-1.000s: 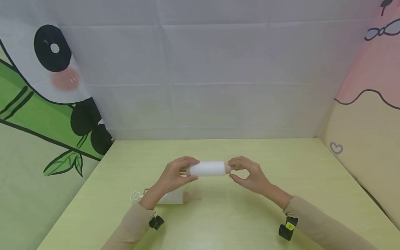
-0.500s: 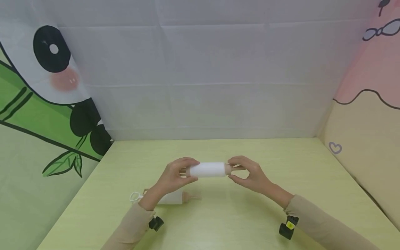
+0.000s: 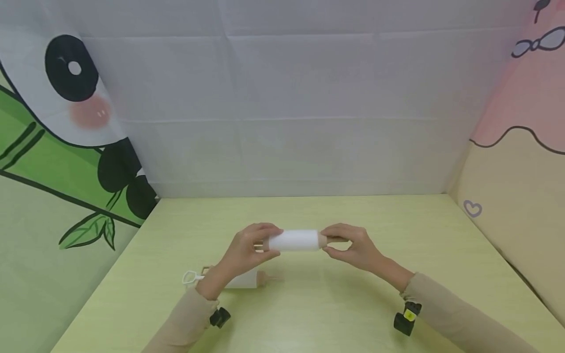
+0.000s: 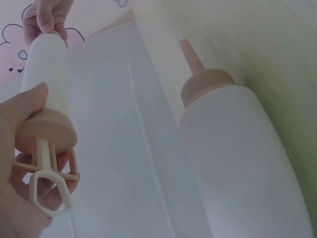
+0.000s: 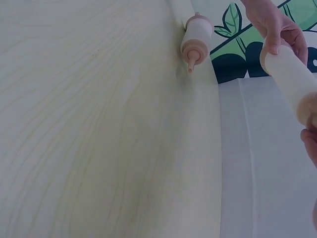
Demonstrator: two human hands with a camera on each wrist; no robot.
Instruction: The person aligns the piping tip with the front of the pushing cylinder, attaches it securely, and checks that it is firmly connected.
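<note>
Above the table, my two hands hold a large white-barrelled plunger syringe (image 3: 293, 240) level. At its rear end my left hand (image 3: 247, 247) grips the barrel; the left wrist view shows its thumb by the beige collar (image 4: 47, 131), with the finger loops and white pull ring (image 4: 49, 193) behind. My right hand (image 3: 355, 247) pinches the beige front cap (image 3: 322, 239) between fingers and thumb, and the nozzle (image 3: 338, 239) points into its palm. A second, similar syringe (image 3: 243, 280) lies on the table under my left forearm, which covers part of it.
The pale wood-grain table (image 3: 309, 314) ends at a white backdrop sheet (image 3: 300, 122). Cartoon-printed panels (image 3: 88, 206) stand along the left and right sides. Each wrist carries a small black camera (image 3: 219, 317).
My right fingers have shifted around the front cap, and the nozzle shows more clearly between them. My left hand and the held syringe stay almost in place; the second syringe lies still.
</note>
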